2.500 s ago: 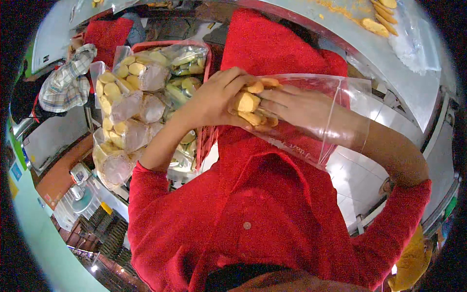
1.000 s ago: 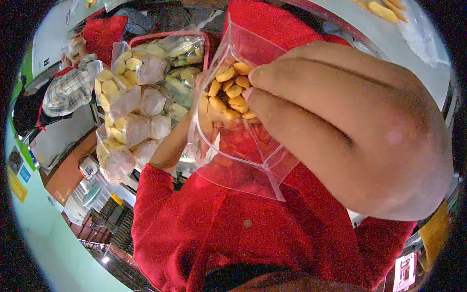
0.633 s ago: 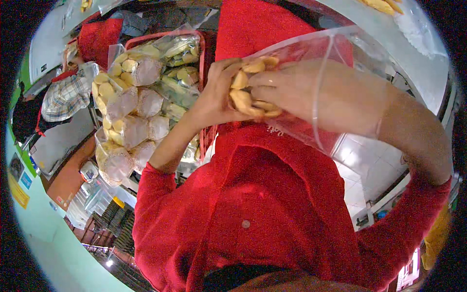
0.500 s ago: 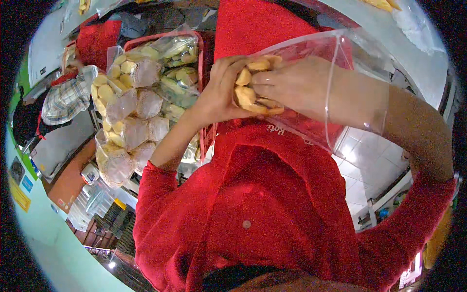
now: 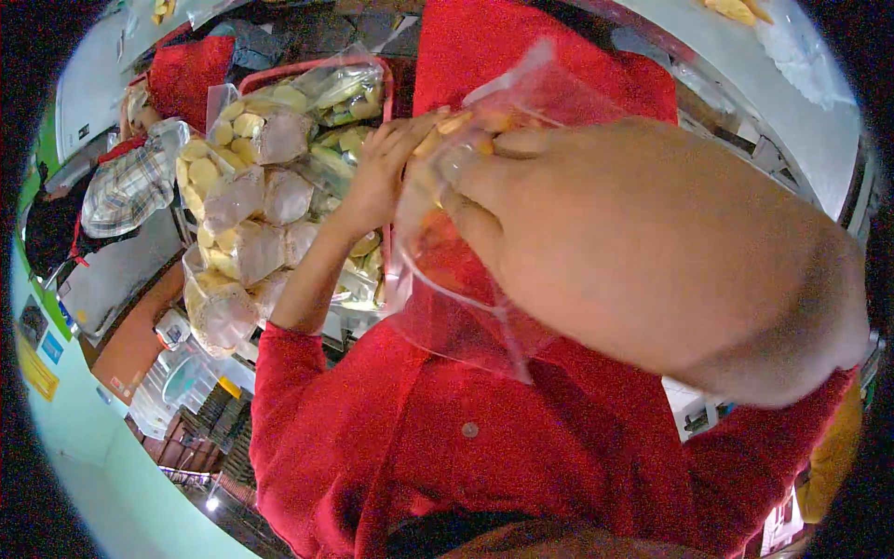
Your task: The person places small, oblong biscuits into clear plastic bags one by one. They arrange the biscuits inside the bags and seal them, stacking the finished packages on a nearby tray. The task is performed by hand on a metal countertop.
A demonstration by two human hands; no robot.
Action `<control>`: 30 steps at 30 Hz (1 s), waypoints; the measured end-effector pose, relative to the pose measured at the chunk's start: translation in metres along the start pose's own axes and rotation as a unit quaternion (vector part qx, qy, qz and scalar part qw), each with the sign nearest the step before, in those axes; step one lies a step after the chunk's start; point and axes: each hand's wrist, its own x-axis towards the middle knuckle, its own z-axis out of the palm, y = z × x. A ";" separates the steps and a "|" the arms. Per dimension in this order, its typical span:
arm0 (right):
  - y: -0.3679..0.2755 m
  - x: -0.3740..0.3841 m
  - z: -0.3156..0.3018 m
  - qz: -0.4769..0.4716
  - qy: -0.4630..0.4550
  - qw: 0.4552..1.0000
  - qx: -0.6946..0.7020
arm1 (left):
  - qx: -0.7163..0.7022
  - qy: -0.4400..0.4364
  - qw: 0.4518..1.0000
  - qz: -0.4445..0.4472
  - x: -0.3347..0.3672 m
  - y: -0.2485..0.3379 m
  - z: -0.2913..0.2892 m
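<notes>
A clear plastic bag [image 5: 466,321] hangs in front of my red apron, tilted, with its wide mouth toward me. Several tan, biscuit-like pieces [image 5: 453,123] lie bunched at its far end. My left hand [image 5: 386,168] is wrapped around that end from the left, partly behind the plastic. Coming from the right and close to the camera, my right hand [image 5: 521,186] pinches the bag between thumb and fingers beside the pieces. It covers much of the bag's right side, and blur hides the fingertips in part.
To the left, a red plastic crate [image 5: 389,93] holds several filled clear bags [image 5: 237,200] of pale round slices. Another person in a plaid garment [image 5: 130,191] is at the far left. A pale counter [image 5: 805,140] curves along the right, with a yellowish piece [image 5: 731,9] at its top.
My right hand has come out of the bag and now grips it from outside, nearer the camera. The bag has swung, its mouth turning toward me. My left hand has shifted slightly left.
</notes>
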 end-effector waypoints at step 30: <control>0.068 -0.027 0.090 0.020 0.015 0.994 0.106 | -0.197 0.189 0.958 -0.086 0.015 0.033 0.052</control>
